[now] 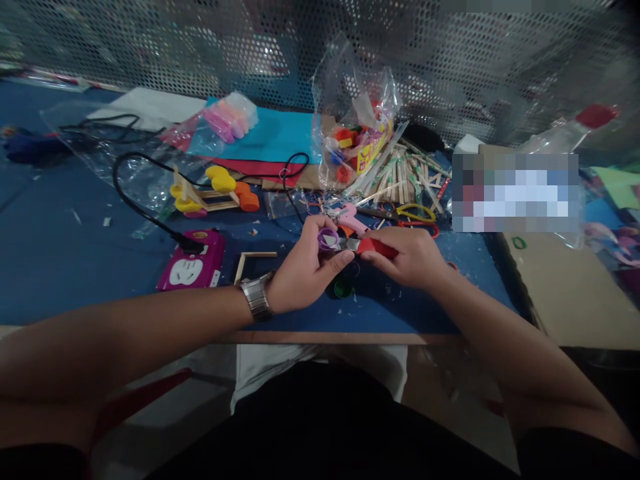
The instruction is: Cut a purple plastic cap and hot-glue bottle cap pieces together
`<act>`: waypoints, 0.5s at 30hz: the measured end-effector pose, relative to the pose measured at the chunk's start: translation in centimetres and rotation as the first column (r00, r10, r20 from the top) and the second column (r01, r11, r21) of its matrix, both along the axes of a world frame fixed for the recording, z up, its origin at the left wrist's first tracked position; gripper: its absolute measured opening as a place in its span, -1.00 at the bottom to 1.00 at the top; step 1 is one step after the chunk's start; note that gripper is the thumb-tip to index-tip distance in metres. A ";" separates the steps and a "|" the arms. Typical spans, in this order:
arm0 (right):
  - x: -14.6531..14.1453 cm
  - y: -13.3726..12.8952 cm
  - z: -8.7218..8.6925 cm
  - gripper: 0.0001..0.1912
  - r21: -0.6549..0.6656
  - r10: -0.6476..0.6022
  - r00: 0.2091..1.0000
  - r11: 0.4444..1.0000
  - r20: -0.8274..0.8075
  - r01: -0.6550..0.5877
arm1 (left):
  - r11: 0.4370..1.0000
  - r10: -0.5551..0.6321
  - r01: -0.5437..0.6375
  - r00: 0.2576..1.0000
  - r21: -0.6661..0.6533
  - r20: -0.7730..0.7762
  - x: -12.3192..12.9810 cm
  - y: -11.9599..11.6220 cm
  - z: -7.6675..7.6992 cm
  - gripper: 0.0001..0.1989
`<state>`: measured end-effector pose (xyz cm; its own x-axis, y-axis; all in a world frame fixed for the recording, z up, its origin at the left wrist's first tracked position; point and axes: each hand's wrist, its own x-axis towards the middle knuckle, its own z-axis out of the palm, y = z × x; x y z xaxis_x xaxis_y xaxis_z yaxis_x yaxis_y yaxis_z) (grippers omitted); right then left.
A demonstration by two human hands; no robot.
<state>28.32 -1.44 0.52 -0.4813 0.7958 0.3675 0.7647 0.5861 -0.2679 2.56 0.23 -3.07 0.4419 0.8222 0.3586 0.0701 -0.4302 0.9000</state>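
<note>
My left hand, with a metal watch at its wrist, holds a small purple ring-shaped cap between thumb and fingers. Closed around a red-handled cutter knife is my right hand. The knife's metal blade points left and reaches the cap; whether it cuts into the plastic I cannot tell. Just beneath my hands a green cap lies on the table. A pink glue gun rests right behind them, partly covered by my fingers.
A purple power socket with a black cord stands left, beside a wooden stick frame. Behind are a stick model with yellow caps, a bag of colourful caps, wooden sticks and scissors. Cardboard lies right.
</note>
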 end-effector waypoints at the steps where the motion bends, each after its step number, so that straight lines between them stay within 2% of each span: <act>1: 0.0 0.0 0.0 -0.36 -0.006 0.006 1.000 1.000 0.001 -0.006 | 1.000 0.000 0.000 1.000 0.000 0.006 0.0 0.1 -0.1 -0.52; 7: 0.0 -0.2 0.1 -0.36 -0.026 0.033 0.999 0.999 0.011 -0.033 | 0.993 0.042 -0.036 0.998 0.113 -0.051 -0.2 0.5 0.1 -0.59; 15: 0.0 -0.2 0.4 -0.40 -0.024 0.083 0.996 0.996 -0.040 -0.084 | 0.995 0.003 0.002 0.998 0.098 -0.057 -0.4 0.3 0.7 -0.61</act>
<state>28.29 -1.65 0.89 -0.5325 0.7625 0.3675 0.7018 0.6405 -0.3118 2.11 0.54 -2.40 0.4637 0.7845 0.4118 0.1205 -0.5163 0.8479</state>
